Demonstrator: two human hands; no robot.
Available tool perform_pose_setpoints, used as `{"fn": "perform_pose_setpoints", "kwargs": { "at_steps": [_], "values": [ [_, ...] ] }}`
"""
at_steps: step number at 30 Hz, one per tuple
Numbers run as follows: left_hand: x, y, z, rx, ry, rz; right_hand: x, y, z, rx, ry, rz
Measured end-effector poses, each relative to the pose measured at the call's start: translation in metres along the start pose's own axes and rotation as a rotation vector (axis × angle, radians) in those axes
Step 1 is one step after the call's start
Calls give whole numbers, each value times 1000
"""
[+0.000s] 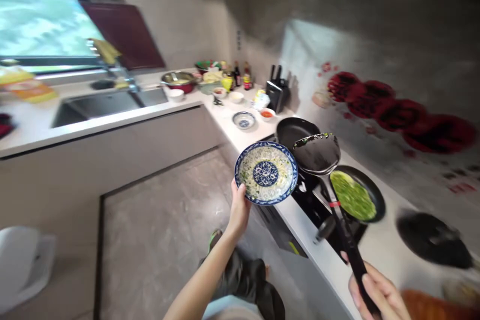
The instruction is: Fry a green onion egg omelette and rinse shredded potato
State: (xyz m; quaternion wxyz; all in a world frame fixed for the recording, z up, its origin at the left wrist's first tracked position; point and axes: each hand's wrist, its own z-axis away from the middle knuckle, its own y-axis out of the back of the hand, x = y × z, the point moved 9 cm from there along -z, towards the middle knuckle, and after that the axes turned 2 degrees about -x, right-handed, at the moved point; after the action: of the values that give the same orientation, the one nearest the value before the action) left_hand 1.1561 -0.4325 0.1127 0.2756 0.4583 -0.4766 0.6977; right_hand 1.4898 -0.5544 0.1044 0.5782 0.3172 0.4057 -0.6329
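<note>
My left hand grips the near rim of a blue-and-white plate, tilted toward me. Bits of green and a wet film cling to its face. In my right hand is the long black handle of a spatula; its broad metal blade is raised over the stove, and green specks stick to its far edge. Beneath and to the right of the blade, a green pancake lies in a black frying pan. Behind the blade sits a second dark pan, partly hidden.
A patterned dish, a bowl of red pieces and a knife block stand past the stove. Farther left are bottles, a metal basin and the sink. A dark lid-like object lies at right, blurred.
</note>
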Motion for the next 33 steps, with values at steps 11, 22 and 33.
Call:
{"fn": "perform_pose_setpoints", "kwargs": {
  "at_steps": [11, 22, 33],
  "values": [
    [174, 366, -153, 507, -181, 114, -6, -436, -164, -441, -100, -40],
    [300, 579, -469, 709, -215, 55, -41, -652, -333, -492, -59, 8],
    [371, 753, -744, 819, 73, -220, -110, -846, -510, -394, -106, 100]
  ]
}}
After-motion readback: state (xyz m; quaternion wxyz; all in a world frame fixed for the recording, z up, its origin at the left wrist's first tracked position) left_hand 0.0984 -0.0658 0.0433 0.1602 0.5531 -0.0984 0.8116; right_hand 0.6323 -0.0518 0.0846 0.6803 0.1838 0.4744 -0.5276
